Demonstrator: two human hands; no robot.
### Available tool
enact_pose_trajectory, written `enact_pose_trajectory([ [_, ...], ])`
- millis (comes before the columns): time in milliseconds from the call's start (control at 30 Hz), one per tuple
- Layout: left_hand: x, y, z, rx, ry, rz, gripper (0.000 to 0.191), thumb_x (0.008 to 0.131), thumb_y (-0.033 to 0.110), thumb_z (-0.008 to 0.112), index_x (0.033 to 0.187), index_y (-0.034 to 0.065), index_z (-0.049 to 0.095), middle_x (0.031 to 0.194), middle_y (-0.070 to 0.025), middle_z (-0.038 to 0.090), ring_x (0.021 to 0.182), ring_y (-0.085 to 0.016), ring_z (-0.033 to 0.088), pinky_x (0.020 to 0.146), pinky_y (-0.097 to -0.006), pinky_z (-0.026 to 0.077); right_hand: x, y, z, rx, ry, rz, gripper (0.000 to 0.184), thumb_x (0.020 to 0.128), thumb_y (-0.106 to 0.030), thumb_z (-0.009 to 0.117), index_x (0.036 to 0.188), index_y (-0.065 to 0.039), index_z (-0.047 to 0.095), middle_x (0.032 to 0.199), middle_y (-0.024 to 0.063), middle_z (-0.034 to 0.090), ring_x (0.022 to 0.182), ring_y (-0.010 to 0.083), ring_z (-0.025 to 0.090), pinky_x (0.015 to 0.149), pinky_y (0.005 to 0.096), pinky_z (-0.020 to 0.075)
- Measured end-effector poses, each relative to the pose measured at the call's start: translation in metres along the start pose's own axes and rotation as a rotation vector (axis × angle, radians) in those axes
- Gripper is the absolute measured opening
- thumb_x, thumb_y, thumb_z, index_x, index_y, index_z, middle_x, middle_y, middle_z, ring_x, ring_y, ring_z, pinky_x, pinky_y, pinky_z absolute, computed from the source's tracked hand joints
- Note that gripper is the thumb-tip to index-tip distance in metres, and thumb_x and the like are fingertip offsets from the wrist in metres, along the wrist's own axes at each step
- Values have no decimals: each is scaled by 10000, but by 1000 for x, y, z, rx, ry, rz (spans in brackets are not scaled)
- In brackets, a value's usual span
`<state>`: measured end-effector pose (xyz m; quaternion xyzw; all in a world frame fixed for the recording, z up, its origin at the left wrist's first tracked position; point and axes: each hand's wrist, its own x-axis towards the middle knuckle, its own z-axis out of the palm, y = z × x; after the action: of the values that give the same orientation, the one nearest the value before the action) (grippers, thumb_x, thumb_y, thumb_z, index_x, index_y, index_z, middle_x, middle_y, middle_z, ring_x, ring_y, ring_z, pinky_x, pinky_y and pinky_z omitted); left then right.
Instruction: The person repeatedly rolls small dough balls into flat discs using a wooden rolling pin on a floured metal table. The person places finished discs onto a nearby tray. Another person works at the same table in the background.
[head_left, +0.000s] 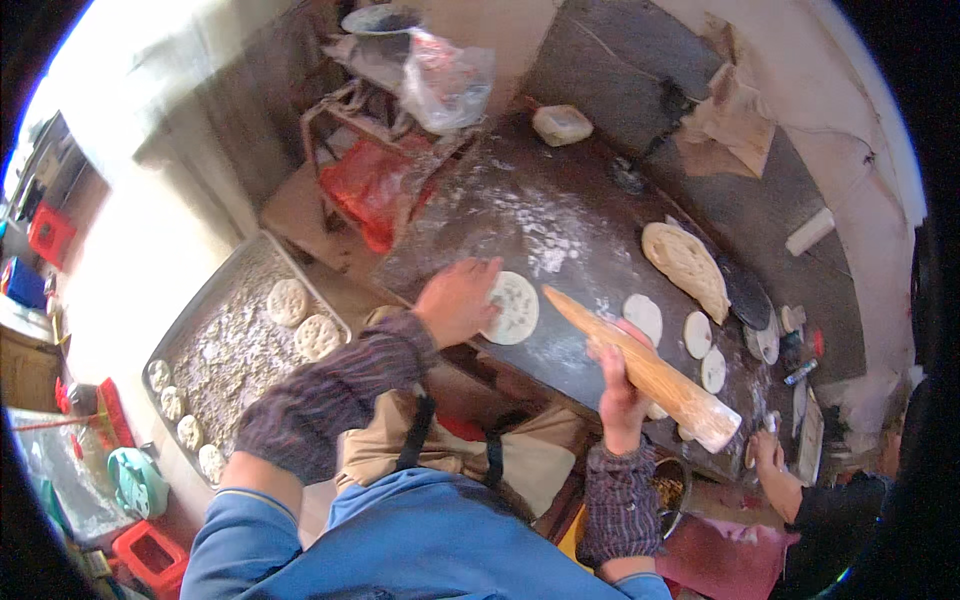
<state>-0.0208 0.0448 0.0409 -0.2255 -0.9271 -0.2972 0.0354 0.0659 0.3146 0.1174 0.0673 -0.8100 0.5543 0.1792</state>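
Observation:
My right hand grips a thick wooden rolling pin, which is tilted above the floured dark worktop. One end of the pin is dusted white. At the worktop's near edge my left hand touches the left side of a flat dough round with green flecks. Its fingers are somewhat blurred and look spread. Just beyond the pin lies another dough round, partly behind my right hand. Two more flat rounds rest farther right. A large lump of dough sits near the back edge.
Left of me a tray with a crumbly coating holds several dough rounds. A co-worker's hand is at the worktop's right end. A metal bowl of filling stands below my right forearm. A plastic container sits at the far end.

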Motion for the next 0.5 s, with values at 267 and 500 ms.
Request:
enact_pose_trajectory([
  [267,52,14,8,-13,-234,-219,428,839,286,778,1139,13,638,966,-205,715,931,-422,708,780,-510,575,-48,22,-42,33,251,217,470,1044,-253,519,1416,32,487,1301,219,625,1089,325,683,904,408,574],
  [500,-27,15,-1,-833,13,-76,253,970,112,690,1154,29,537,1189,-160,656,1047,-295,683,833,-370,557,-69,36,-65,127,361,197,512,1083,-340,429,1470,-6,453,1373,154,593,1100,284,665,888,372,551],
])
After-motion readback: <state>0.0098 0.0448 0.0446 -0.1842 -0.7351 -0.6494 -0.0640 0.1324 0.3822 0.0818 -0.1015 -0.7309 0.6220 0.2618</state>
